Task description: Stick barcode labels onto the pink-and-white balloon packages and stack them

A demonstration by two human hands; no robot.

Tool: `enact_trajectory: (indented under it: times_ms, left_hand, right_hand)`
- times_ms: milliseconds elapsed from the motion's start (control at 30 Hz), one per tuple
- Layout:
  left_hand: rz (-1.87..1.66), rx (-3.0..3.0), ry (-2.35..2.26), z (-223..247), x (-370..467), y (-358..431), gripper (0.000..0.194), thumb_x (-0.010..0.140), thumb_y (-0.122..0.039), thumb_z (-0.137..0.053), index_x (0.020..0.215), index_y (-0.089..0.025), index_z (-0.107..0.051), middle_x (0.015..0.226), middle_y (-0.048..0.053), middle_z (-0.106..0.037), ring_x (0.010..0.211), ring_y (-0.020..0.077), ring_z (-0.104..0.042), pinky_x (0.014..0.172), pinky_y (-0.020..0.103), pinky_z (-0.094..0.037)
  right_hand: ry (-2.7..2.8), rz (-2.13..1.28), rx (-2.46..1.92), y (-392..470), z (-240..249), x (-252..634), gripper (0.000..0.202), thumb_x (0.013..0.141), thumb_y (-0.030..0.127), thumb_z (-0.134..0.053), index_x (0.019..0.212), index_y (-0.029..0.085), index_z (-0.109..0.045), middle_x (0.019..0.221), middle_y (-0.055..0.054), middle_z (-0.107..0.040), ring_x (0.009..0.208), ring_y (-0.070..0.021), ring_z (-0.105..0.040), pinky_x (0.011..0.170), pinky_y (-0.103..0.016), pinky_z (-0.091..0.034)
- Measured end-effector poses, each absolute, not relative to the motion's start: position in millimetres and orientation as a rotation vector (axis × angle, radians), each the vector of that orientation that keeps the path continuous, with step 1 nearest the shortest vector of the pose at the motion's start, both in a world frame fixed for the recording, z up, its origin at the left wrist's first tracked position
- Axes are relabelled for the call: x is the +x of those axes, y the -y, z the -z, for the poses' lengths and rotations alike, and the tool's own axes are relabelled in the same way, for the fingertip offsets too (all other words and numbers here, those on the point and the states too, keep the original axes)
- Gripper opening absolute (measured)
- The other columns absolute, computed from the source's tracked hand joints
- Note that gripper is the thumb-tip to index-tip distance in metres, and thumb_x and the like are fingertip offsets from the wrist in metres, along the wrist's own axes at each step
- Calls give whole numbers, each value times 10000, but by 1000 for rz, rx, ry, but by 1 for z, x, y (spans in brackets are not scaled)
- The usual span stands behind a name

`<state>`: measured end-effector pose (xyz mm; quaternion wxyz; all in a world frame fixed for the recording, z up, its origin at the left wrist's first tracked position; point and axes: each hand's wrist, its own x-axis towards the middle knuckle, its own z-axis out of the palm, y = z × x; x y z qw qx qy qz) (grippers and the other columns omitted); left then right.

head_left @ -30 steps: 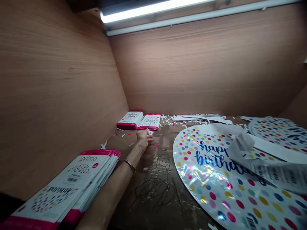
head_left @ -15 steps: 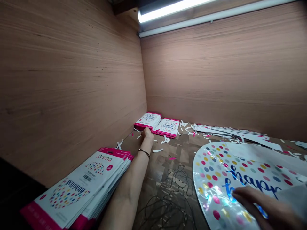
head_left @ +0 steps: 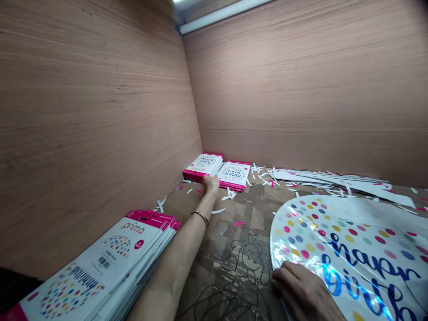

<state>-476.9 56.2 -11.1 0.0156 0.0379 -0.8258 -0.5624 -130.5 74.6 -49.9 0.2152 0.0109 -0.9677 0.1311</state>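
Observation:
My left hand (head_left: 210, 183) reaches far forward and touches the near side of two stacks of printed cards, by the gap between them. The left stack (head_left: 204, 164) and the right stack (head_left: 235, 174) are white with pink borders. Its fingertips are hidden, so I cannot tell whether it grips a card. Lower right lies a flat, glossy foil balloon (head_left: 301, 232) with coloured dots and blue "happy birthday" lettering. My right hand (head_left: 302, 287) is closed with curled fingers on the balloon's left edge.
A larger stack of "prima" packaging cards (head_left: 96, 267) lies front left, beside my left forearm. Tangled dark string (head_left: 247, 258) sits on the brown table (head_left: 230, 238). Long white paper strips (head_left: 334, 180) and scraps lie along the back. Wooden panels (head_left: 284, 98) enclose the left and back.
My right hand has moved left across the balloon to its edge, its fingers now curled. My left hand has shifted slightly right at the card stacks. The view has tilted down.

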Motion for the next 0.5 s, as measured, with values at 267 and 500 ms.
enact_trajectory:
  times_ms: [267,500]
  left_hand:
    - [1147,25,3044,4,-466,-90,304,819,-310,-560,1076,-149,-543,1124,82,-547,1007,217,-540,832,417,-459]
    - [961,-116,3203,0,-470,-106,267,816,-320,-564,1013,-140,-569,1018,58,-591,922,199,-577,781,382,-482]
  right_hand:
    - [2689,-486,-34,-75,59,-129,156,853,122,-384,776,201,-494,709,-19,-540,637,-146,-503,573,-251,-321]
    - [2698,-506,-45,-77,57,-130,153,828,107,-396,754,201,-490,716,-21,-550,630,-147,-504,553,-250,-313]
